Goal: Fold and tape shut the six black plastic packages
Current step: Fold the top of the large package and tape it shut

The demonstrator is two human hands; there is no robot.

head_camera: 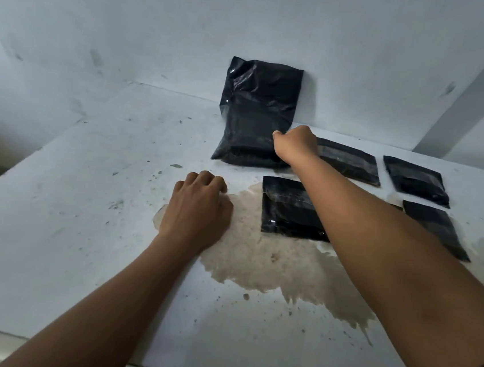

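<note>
We are looking down at a scuffed white table [81,226] set against a white wall [132,22]. A wide tan stain [271,261] is spreading across the table's middle. The largest black package [257,110], still unfolded, is leaning with its top against the wall and its bottom resting on the table. Our right hand [295,144] is curling round that package's lower right edge, gripping it. Our right forearm [378,242] is crossing over a folded package [286,209] lying on the stain, hiding part of it. Three more folded packages are lying to the right: one [347,161] just behind our hand, one [417,181] farther right, one [436,227] nearest the edge. Our left hand [199,208] is resting on the table with fingers loosely curled, holding nothing, touching the stain's left edge.
</note>
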